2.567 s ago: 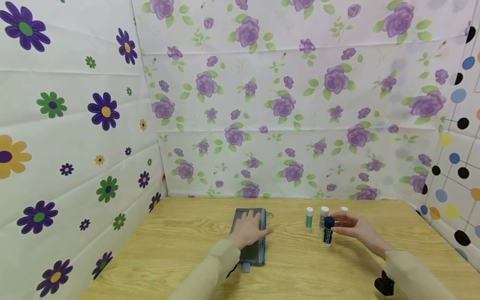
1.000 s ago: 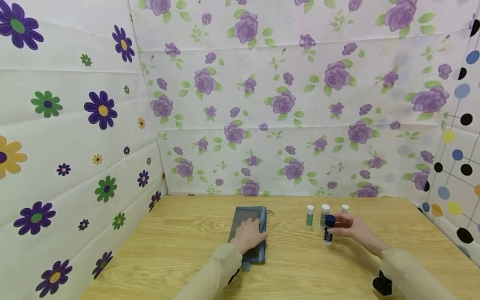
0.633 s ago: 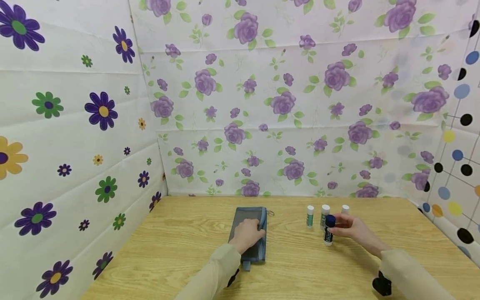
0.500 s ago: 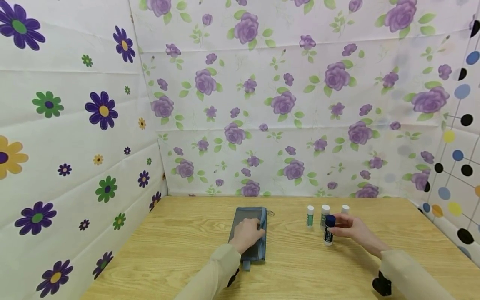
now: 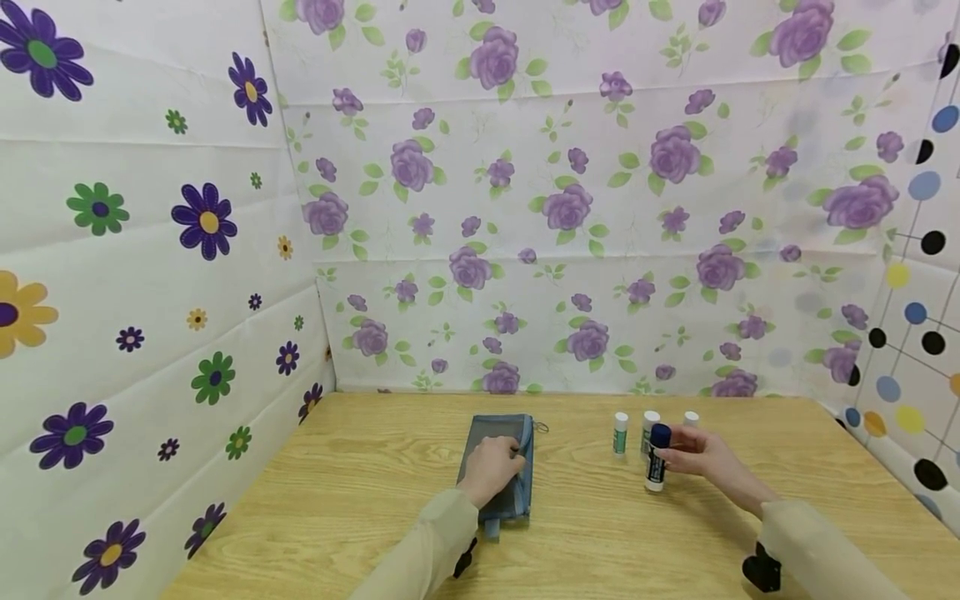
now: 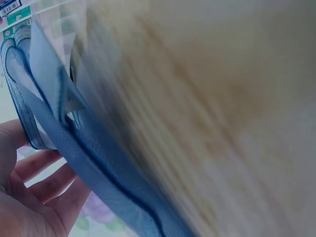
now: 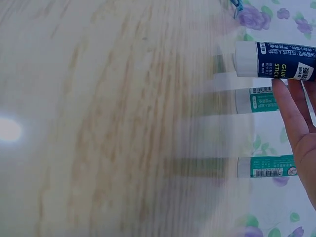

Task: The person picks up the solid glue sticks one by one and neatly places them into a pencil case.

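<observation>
White-capped tube (image 5: 691, 418): mostly hidden behind the right hand (image 5: 705, 457)
Glue stick (image 5: 656, 469): grasped in the right hand's fingers, nearly upright, navy cap (image 5: 660, 435) up, cropped in the right-wrist view
Mesh pouch (image 5: 477, 430): pinched under the left hand (image 5: 490, 472), long axis running forward
Lettering: "GLUE STICK" on the navy label (image 7: 284, 60)

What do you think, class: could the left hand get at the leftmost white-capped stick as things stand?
Probably yes: only table shows between the pouch and that leftmost stick, with the right hand beyond it. The left hand grips the pouch, though, so would likely need to let go first.
</observation>
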The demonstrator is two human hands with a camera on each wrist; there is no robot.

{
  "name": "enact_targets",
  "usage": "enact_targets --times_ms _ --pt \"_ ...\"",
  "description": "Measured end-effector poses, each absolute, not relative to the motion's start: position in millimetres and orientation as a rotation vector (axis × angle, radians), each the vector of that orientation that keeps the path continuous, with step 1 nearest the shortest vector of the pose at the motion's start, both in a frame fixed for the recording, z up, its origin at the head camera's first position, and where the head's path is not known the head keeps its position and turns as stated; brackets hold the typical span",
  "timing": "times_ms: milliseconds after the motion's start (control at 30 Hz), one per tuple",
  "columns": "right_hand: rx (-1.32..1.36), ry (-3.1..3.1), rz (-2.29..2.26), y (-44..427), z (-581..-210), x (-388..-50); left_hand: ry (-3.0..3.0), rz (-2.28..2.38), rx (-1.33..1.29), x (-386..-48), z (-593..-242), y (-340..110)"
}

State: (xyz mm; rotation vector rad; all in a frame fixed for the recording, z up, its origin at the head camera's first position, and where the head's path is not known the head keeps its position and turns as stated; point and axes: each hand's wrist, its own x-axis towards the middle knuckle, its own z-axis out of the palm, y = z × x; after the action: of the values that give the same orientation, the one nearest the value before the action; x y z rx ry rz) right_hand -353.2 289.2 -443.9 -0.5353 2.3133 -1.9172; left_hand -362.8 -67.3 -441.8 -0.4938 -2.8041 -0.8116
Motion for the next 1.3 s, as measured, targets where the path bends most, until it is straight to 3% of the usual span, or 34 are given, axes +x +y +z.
enact_targets --times_ms 1300 --pt "-0.661 2.239 -1.953 224.7 -418.1 -352.3 -2.669 -1.097 -0.362 -369.3 -444.6 -75.5"
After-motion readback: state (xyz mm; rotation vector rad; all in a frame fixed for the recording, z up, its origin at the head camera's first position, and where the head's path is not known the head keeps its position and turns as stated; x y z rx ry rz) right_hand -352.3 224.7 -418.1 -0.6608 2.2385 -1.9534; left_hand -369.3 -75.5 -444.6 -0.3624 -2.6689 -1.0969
